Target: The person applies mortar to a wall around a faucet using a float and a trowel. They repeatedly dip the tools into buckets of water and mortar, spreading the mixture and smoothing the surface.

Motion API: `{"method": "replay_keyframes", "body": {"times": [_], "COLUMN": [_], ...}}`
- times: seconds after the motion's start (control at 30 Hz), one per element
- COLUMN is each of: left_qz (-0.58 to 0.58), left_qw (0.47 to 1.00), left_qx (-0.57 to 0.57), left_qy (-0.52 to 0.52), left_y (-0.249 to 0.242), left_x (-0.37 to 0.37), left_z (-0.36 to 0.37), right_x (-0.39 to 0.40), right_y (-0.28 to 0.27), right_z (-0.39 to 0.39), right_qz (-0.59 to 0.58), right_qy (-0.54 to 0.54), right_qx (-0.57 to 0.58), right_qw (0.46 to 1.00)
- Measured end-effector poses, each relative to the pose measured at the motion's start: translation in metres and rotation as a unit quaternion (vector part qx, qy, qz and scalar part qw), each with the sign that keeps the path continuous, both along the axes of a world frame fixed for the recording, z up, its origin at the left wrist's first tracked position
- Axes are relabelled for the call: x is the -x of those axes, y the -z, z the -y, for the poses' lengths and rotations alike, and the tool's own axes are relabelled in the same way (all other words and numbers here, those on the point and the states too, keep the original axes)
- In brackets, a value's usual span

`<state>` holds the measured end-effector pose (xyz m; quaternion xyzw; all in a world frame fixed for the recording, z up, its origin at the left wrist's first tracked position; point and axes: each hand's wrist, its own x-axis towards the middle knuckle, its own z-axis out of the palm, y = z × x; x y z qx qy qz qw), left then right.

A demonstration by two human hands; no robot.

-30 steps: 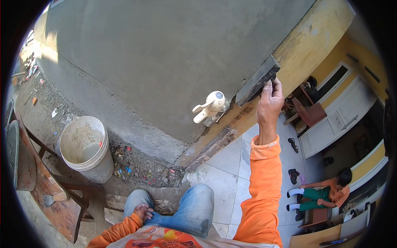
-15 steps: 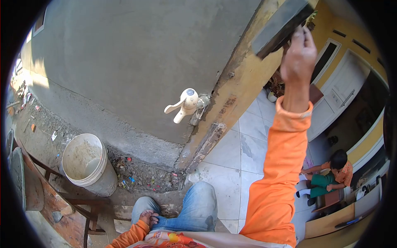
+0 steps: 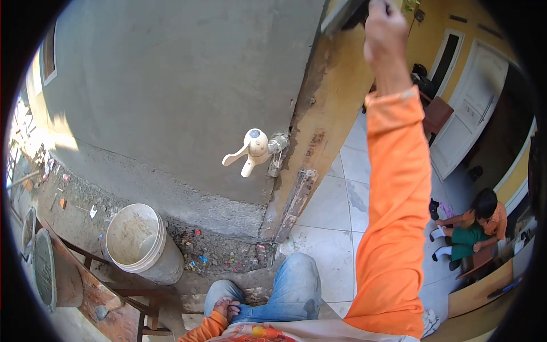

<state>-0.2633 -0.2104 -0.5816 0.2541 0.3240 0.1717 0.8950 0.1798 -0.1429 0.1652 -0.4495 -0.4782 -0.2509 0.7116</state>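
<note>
Right hand [image 3: 387, 35] gripped plastering float [image 3: 337, 17]; left hand [image 3: 227, 308] lay curled, contents unclear.
Grey wall [image 3: 182, 85] looked mostly smooth; lower band [image 3: 165, 185] rough, perhaps unfinished.

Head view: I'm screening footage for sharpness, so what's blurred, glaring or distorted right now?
In the head view, the right hand and flat tool look soft, probably motion blur; sunlight washes out a far-left patch; fisheye bowing curves the scene, with black corners.
</note>
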Motion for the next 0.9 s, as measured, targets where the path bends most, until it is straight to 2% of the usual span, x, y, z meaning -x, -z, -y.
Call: {"method": "replay_keyframes", "body": {"times": [0.07,0.1,0.17,0.23,0.27,0.33,0.37,0.47,0.53,0.6,0.67,0.7,0.73,0.77,0.8,0.83,0.87,0.9], "left_qz": [0.087,0.081,0.077,0.065,0.053,0.07,0.083,0.072,0.074,0.031,-0.07,-0.102,-0.143,-0.172,-0.195,-0.226,-0.242,-0.168], "left_qw": [0.995,0.996,0.994,0.996,0.997,0.996,0.995,0.996,0.995,0.999,0.997,0.989,0.975,0.967,0.962,0.949,0.945,0.949], "left_qx": [0.052,0.045,0.073,0.062,0.051,0.05,0.049,0.056,0.06,0.035,-0.037,-0.105,-0.165,-0.186,-0.19,-0.218,-0.221,-0.258], "left_qy": [-0.024,-0.02,-0.021,-0.011,0.0,-0.01,-0.015,-0.017,-0.036,-0.027,-0.025,-0.026,-0.031,-0.031,0.004,0.008,0.002,-0.064], "left_y": [-0.002,-0.003,-0.003,-0.001,0.001,-0.001,-0.003,-0.009,-0.016,-0.019,-0.029,-0.041,-0.056,-0.07,-0.082,-0.1,-0.121,-0.097], "left_x": [0.002,0.002,0.003,0.002,0.001,0.002,0.001,0.001,-0.003,-0.003,-0.006,-0.005,0.0,0.007,0.02,0.032,0.045,0.056], "left_z": [-0.003,-0.006,-0.006,-0.008,-0.008,-0.005,-0.003,-0.001,-0.001,-0.002,0.001,0.004,0.006,0.008,0.006,0.008,0.011,0.023], "right_x": [0.006,0.018,0.054,0.039,0.035,0.038,0.029,0.029,0.024,0.016,0.028,0.004,0.007,-0.004,-0.016,0.014,0.037,0.11], "right_y": [-0.053,-0.055,-0.038,0.004,0.03,0.086,0.108,0.127,0.117,0.106,0.107,0.118,0.13,0.195,0.26,0.301,0.337,0.351], "right_z": [0.021,0.034,0.056,0.055,0.05,0.043,0.033,0.018,0.016,0.025,0.057,0.077,0.111,0.115,0.119,0.113,0.104,0.103], "right_qz": [0.106,0.101,0.073,0.051,0.09,-0.021,-0.041,-0.067,-0.038,-0.061,-0.043,-0.037,-0.349,-0.41,-0.469,-0.503,-0.39,-0.185], "right_qy": [-0.032,-0.026,-0.143,-0.181,-0.076,-0.12,-0.112,-0.155,-0.109,-0.162,-0.328,-0.551,-0.677,-0.752,-0.808,-0.832,-0.768,-0.616], "right_qx": [-0.126,-0.133,-0.072,0.02,0.026,0.109,0.096,0.08,0.068,0.014,0.032,0.146,0.178,0.079,-0.03,-0.114,0.089,0.268], "right_qw": [0.986,0.986,0.984,0.982,0.993,0.987,0.988,0.982,0.991,0.985,0.943,0.821,0.624,0.511,0.355,0.204,0.499,0.718]}}
